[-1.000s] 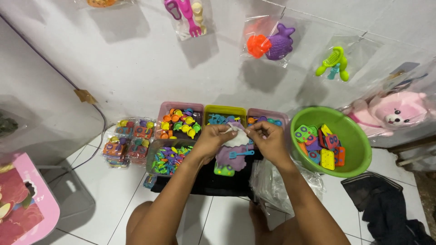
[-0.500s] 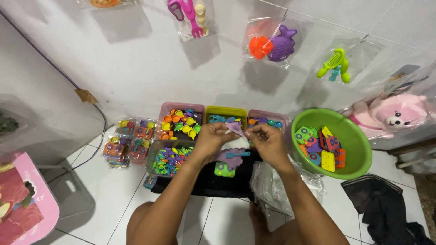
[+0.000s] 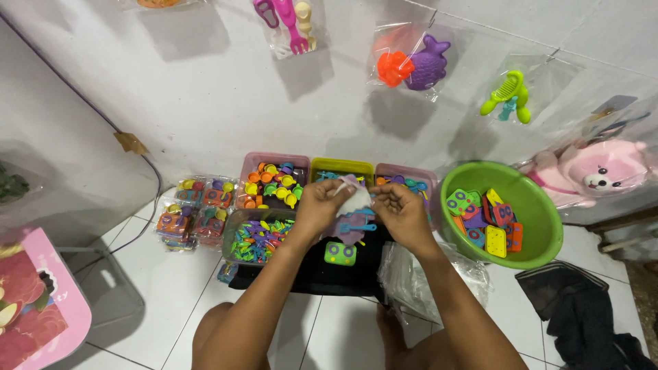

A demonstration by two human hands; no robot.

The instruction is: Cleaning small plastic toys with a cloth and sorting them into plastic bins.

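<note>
Against a white wall, four clear toy packets (image 3: 411,62) are hanging above the tiled floor (image 3: 157,301). Three small tubs (image 3: 274,162) are sitting beside one green bowl (image 3: 541,226). The left hand (image 3: 317,209) and right hand (image 3: 401,211) are pinching a small clear bag (image 3: 355,203) between closed fingers.

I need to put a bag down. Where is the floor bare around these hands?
Bare white tiles lie left of the black cloth, below the wrapped toy packs. It is crowded ahead: toy bins, green basin and plastic bags.
</note>
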